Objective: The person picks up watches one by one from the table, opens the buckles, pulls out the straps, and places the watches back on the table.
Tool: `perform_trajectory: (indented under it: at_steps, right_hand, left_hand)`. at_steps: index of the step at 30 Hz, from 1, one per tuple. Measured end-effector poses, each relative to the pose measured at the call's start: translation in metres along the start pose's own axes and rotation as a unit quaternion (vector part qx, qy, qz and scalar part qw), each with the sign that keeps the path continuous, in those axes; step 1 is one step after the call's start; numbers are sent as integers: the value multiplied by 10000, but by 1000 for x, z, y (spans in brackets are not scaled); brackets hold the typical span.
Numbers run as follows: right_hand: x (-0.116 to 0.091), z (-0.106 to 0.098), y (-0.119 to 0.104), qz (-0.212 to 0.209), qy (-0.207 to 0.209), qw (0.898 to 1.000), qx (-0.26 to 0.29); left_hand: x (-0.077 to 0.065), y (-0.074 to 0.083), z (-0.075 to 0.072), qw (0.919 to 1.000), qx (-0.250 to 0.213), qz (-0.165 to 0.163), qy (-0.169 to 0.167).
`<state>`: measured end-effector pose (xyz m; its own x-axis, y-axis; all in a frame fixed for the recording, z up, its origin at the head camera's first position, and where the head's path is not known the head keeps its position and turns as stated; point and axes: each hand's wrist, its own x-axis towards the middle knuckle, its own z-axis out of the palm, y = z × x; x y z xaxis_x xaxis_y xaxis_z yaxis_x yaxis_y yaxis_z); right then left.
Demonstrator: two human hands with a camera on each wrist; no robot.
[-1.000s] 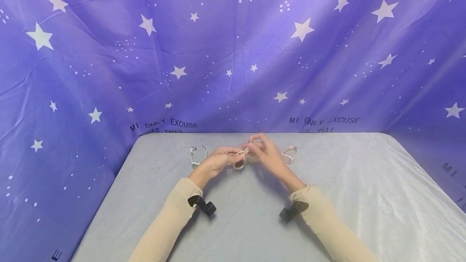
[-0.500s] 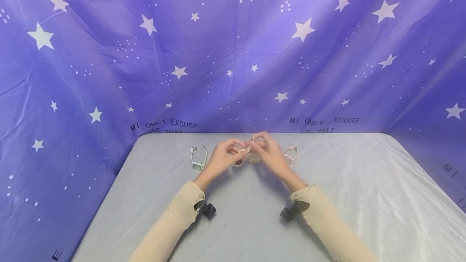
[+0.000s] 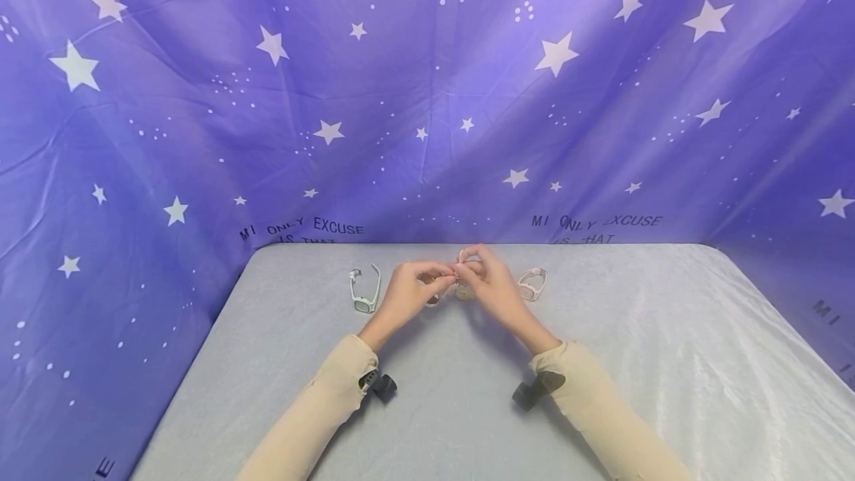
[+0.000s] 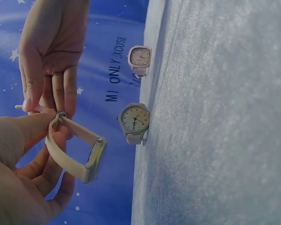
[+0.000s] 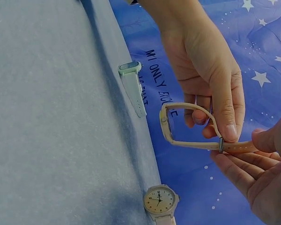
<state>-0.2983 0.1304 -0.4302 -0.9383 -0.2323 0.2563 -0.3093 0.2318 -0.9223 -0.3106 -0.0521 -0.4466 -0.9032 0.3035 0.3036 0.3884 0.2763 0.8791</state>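
A beige wristwatch (image 5: 192, 144) is held in the air between both hands, its strap run through the metal buckle (image 5: 221, 145) so that it forms a loop. My left hand (image 3: 409, 294) pinches the strap at the buckle between thumb and fingers. My right hand (image 3: 493, 284) pinches the strap's free end, which sticks out past the buckle. Below the fingers hangs the watch case, seen edge-on in the left wrist view. In the head view the fingers hide most of this watch. Just behind the hands, a round-dial watch (image 4: 135, 119) with dark numerals rests on the table.
A mint-green watch (image 3: 364, 303) with its strap undone lies left of the hands. To the right is a pinkish watch (image 3: 531, 285) with a squarish case. Grey cloth covers the table (image 3: 454, 407), and a purple star-printed curtain (image 3: 427, 95) hangs behind it.
My left hand has shifted slightly right, uncovering the mint-green watch's case. Its fingers opened a little, then came together at the buckle against the right fingertips. The right hand stays nearly in place.
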Motion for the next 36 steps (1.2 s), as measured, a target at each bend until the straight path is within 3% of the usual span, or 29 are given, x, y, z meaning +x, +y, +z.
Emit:
perform_trajectory:
  at_steps: [10,18,23,36]
  right_hand:
    - [-1,-2,1,-79,104,9998,-125]
    - [1,-6,-1,-207,115,9997,-41]
    - [1,-6,-3,-297,89,9995,-79]
    - [1,-5,0,-204,15,9997,-91]
  left_hand:
    - [1,-3,-2,9992,317,42,234]
    - [4,-6,-7,9948,-751,-628,292]
    - [5,-5,-9,9886,-1111,-978,263]
    - [4,-4,-10,9840,-1404,-1086,129]
